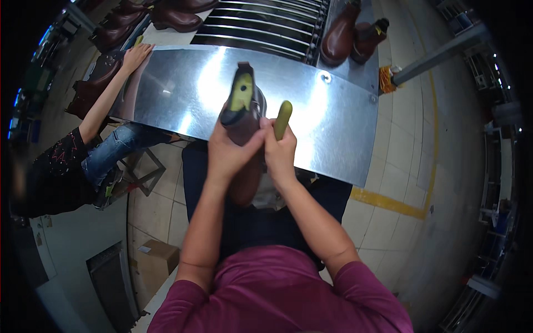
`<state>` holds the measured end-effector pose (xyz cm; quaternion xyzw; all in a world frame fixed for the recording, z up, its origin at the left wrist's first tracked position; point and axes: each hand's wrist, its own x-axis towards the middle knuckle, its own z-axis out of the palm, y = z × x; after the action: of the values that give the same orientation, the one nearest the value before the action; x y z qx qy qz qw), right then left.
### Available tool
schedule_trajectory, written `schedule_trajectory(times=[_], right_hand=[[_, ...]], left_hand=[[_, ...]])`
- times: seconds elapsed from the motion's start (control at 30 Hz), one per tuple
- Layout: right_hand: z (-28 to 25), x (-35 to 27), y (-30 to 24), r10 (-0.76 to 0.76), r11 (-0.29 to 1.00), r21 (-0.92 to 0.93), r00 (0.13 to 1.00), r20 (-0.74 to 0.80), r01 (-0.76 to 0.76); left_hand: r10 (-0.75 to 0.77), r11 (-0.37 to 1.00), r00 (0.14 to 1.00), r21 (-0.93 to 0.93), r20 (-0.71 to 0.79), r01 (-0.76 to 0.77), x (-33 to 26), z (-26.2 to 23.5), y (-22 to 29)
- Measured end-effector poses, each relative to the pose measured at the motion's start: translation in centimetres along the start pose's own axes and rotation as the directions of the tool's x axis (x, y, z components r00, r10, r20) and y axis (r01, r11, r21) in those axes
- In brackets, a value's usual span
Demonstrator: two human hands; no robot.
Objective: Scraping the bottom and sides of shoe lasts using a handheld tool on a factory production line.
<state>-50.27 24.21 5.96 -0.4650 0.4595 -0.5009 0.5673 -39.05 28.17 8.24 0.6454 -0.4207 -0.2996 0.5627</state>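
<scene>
Over my lap, by the near edge of the metal table, I hold a brown ankle boot (pixel 245 186) with its toe toward me. Its opening faces up and shows a yellow-green lining with a dark round spot. My left hand (pixel 233 152) is wrapped round the ankle part, its thumb across the leather. Close against the boot's right side, my right hand (pixel 281 151) is closed round a yellow-green, round-ended handle (pixel 283 119) that sticks up from the fist. The tool's other end is hidden, and the fingertips of this hand are at the boot's side.
The shiny metal table (pixel 172 89) meets a roller conveyor (pixel 261 25) at its far side. Brown boots (pixel 340 36) stand at the far right, more shoes (pixel 172 16) at the far left. A co-worker's hand (pixel 139 55) rests at the table's left end. A cardboard box (pixel 158 258) sits lower left.
</scene>
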Motion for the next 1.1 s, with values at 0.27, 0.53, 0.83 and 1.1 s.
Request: schedule_trajectory(times=[0.27, 0.53, 0.83, 1.1], right_hand=[[-2.8, 0.5, -2.6, 0.183, 0.971, 0.103, 0.949, 0.257, -0.215], [1.5, 3.2, -3.7, 0.116, 0.921, 0.316, 0.933, 0.340, -0.230], [6.5, 5.6, -4.5, 0.060, 0.922, 0.375, 0.994, 0.095, -0.092], [9.9, 4.2, -4.5, 0.008, 0.906, 0.420, 0.995, 0.100, -0.050]], left_hand=[[-0.167, 0.935, 0.967, -0.341, -0.194, 0.093, -4.7, -6.7, 0.1], [-0.355, 0.865, 0.891, -0.460, -0.283, 0.198, -3.1, -7.8, -0.8], [-0.272, 0.846, 0.919, -0.526, -0.286, 0.087, -3.6, -7.6, -3.0], [-0.199, 0.903, 0.919, -0.427, -0.341, 0.037, -4.0, -7.1, -2.4]])
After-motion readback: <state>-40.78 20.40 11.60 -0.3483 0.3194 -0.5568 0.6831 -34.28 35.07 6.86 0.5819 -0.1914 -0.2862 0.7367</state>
